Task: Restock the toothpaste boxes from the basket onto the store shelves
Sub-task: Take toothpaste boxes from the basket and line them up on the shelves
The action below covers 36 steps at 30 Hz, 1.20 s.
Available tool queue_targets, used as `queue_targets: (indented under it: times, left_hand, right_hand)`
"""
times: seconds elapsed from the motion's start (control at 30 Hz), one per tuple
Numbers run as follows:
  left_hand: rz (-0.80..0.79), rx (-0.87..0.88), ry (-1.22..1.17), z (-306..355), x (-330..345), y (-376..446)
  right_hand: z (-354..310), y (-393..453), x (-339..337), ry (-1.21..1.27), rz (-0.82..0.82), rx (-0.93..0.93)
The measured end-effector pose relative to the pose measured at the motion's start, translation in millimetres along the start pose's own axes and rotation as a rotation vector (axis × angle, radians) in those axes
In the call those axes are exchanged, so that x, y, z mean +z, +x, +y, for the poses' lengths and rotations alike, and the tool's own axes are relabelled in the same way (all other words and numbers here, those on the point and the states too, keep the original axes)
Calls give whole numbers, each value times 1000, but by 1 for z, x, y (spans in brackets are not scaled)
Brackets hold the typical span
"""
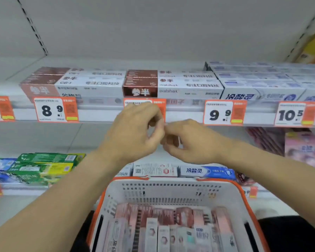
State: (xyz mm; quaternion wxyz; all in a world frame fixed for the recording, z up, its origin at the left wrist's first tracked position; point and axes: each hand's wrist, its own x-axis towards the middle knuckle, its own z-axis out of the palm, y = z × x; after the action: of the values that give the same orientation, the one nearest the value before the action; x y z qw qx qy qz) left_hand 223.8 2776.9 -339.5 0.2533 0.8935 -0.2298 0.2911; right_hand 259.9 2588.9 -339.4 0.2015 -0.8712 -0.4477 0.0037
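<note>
Store shelves [98, 115] already carry rows of toothpaste boxes [171, 84], yet the basket [171, 190] remains well stocked while left hand [133, 131] and right hand [191, 142], fingers curled, meet holding nothing visible.

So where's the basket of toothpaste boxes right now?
Head view, bottom centre: the basket sits below both hands, in front of the lower shelf, boxes inside.

Head view, facing forward and down, close to shelves [102, 113]; basket [171, 190] below
</note>
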Motion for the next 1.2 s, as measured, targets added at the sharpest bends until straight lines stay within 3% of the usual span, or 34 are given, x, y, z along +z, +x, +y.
queue_targets:
  times: [0.07, 0.17, 0.27, 0.33, 0.47, 0.57, 0.73, 0.93, 1.07, 1.2]
  left_hand:
    - [-302, -85, -54, 14, 33, -20]
    - [-711, -143, -29, 23, 86, -62]
    - [-1009, -268, -52, 22, 130, -113]
    - [-1096, -389, -64, 17, 153, -145]
    - [-1120, -513, 2, 18, 185, -198]
    - [-1134, -574, 1, 21, 195, -223]
    - [-983, -754, 96, -1, 190, -227]
    - [-1090, -855, 32, -3, 183, -232]
    - [-1146, -926, -80, 3, 186, -239]
    - [-974, -962, 8, -8, 183, -243]
  right_hand:
    - [27, -29, 27, 71, -303, 226]
    - [69, -82, 72, 122, -615, 553]
    - [91, -132, 111, 126, -763, 688]
    - [98, -156, 131, 136, -775, 739]
    - [109, -186, 167, 80, -723, 798]
    - [110, -205, 188, -101, -807, 758]
    - [100, -198, 187, -255, -696, 655]
    - [85, -182, 189, 96, -698, 692]
    - [76, -176, 188, 243, -564, 685]
    - [68, -164, 177, 363, -426, 650]
